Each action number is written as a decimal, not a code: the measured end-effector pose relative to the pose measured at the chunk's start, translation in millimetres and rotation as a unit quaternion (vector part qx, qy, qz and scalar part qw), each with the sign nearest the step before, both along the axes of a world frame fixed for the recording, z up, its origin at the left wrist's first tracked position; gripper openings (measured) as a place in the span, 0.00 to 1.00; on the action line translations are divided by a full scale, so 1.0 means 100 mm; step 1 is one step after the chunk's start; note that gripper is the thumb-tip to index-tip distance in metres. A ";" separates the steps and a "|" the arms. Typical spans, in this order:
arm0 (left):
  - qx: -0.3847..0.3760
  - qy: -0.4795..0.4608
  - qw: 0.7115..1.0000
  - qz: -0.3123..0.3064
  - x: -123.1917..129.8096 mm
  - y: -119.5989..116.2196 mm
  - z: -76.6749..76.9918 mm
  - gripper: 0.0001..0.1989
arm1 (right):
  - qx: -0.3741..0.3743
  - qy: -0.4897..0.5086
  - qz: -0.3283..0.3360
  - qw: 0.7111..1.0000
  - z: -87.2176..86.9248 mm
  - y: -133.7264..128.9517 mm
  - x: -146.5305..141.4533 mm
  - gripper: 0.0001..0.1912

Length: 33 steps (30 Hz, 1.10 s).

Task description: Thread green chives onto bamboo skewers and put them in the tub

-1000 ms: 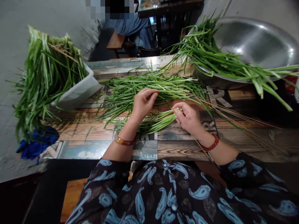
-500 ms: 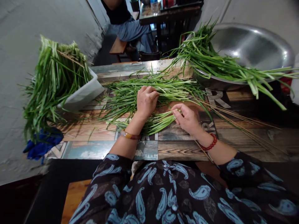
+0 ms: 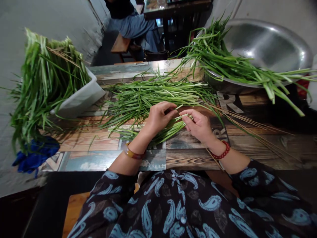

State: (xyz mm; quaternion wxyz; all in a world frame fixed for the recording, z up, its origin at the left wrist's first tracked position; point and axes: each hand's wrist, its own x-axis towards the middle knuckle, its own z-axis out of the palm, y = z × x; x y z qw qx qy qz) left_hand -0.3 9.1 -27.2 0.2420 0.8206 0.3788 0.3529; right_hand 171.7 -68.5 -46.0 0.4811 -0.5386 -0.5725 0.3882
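Observation:
My right hand (image 3: 196, 124) pinches the pale ends of a small bunch of garlic chives (image 3: 170, 131), whose green leaves trail left along the tabletop. Close beside it, my left hand (image 3: 162, 115) has thumb and fingertips pressed together around a chive stalk (image 3: 179, 106), its pale tip poking out toward the right hand. Just beyond both hands lies a loose pile of chives (image 3: 153, 94), pale ends to the right. Thin wooden skewers (image 3: 257, 120) rest on the table to the right of the pile, and some run under my right hand.
On the left, a white plastic tub (image 3: 81, 96) holds upright chives with skewers across them. A blue cloth-like thing (image 3: 37, 153) lies at the near left. A large steel basin (image 3: 267, 46) with chives over its rim stands at right. A seated person (image 3: 135, 24) is beyond the wooden table (image 3: 193, 159).
My left hand has come from the pile toward me and right, up to my right hand, with a stalk between its fingers. My right hand has barely moved. The view has shifted slightly.

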 end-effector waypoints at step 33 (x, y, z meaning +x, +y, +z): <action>-0.133 -0.060 0.989 -0.011 0.09 -0.13 0.03 0.07 | -0.034 0.048 -0.006 0.998 -0.06 0.01 0.02 0.18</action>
